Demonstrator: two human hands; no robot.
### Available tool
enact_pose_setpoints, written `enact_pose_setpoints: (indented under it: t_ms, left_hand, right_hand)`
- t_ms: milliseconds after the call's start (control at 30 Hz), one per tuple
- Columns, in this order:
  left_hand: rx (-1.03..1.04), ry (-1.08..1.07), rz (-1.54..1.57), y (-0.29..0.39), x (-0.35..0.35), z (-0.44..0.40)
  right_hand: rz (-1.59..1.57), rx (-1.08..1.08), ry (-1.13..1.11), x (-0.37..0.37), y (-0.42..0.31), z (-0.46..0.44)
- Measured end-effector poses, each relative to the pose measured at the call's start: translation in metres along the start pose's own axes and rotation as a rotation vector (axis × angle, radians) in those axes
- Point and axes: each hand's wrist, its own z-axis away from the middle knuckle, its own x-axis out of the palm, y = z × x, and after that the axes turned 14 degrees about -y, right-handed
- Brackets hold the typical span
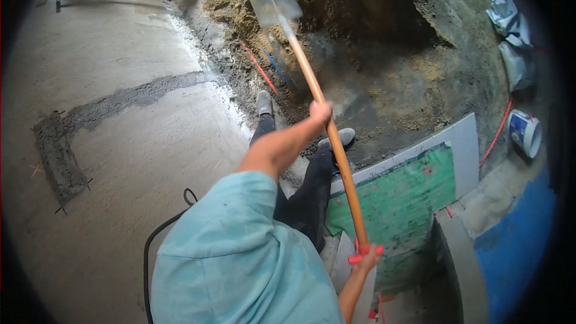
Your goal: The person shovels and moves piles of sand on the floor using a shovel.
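A long shovel [309,78] with a wooden shaft and a red grip slants across the middle of the view. My left hand [321,111] is wrapped round the shaft about halfway up. At the lower end, my right hand [371,256] holds the red grip. The flat metal blade [273,2] is at the top, in front of yellowish soil [225,0] beside a dark hollow. Whether the blade touches the soil I cannot tell.
Concrete floor [120,162] spans the left, with a black cable [148,246] on it. A green-covered board [408,192] lies right of my legs. Farther right are a white bucket [525,134], plastic bags [515,42] and a blue sheet [519,246]. A red line [259,67] crosses the dirt.
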Motion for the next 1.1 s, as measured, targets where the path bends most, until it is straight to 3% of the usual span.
enact_pose_setpoints:
  t_ms: [133,200,367,467,500,567,633,700,800,867,900,933,967,1033,1100]
  left_hand:
    - [-0.448,-0.212,0.202,-0.116,0.036,0.084]
    - [-0.567,-0.206,0.226,-0.175,0.056,0.125]
    - [-0.707,-0.257,0.233,-0.192,0.070,0.161]
    - [-0.618,-0.311,0.305,-0.151,0.048,0.114]
    - [-0.566,-0.355,0.183,-0.101,0.031,0.098]
    - [-0.397,-0.289,0.249,-0.058,0.001,0.027]
    - [-0.274,-0.194,0.265,0.009,-0.037,-0.042]
    - [-0.269,-0.193,0.152,0.081,-0.080,-0.112]
    - [-0.254,-0.165,0.156,0.165,-0.104,-0.170]
    - [-0.299,-0.140,0.062,0.182,-0.104,-0.170]
    - [-0.303,-0.233,-0.059,0.165,-0.112,-0.199]
    - [-0.263,-0.162,-0.052,0.174,-0.106,-0.179]
    - [-0.242,-0.155,0.083,0.148,-0.112,-0.204]
    - [-0.288,-0.214,0.363,0.160,-0.122,-0.181]
    - [-0.490,-0.237,0.371,0.158,-0.138,-0.177]
  right_hand:
    - [0.260,-0.115,0.295,-0.159,0.062,0.052]
    - [0.404,-0.115,0.529,-0.154,0.026,0.110]
    - [0.330,-0.237,0.456,-0.114,-0.012,0.135]
    - [0.138,-0.297,0.317,-0.066,-0.051,0.157]
    - [0.043,-0.314,0.242,-0.042,-0.067,0.163]
    - [-0.142,-0.322,0.047,0.028,-0.094,0.161]
    - [-0.114,-0.114,-0.265,0.104,-0.133,0.148]
    - [-0.094,-0.287,-0.192,0.196,-0.144,0.130]
    - [-0.277,-0.441,-0.313,0.284,-0.191,0.141]
    - [-0.228,-0.375,-0.264,0.282,-0.202,0.135]
    - [-0.216,-0.358,-0.240,0.281,-0.205,0.128]
    - [-0.180,-0.428,-0.114,0.283,-0.191,0.119]
    - [-0.157,-0.409,-0.030,0.291,-0.185,0.127]
    - [-0.115,-0.365,0.139,0.313,-0.176,0.139]
    - [-0.054,-0.315,0.300,0.331,-0.161,0.147]
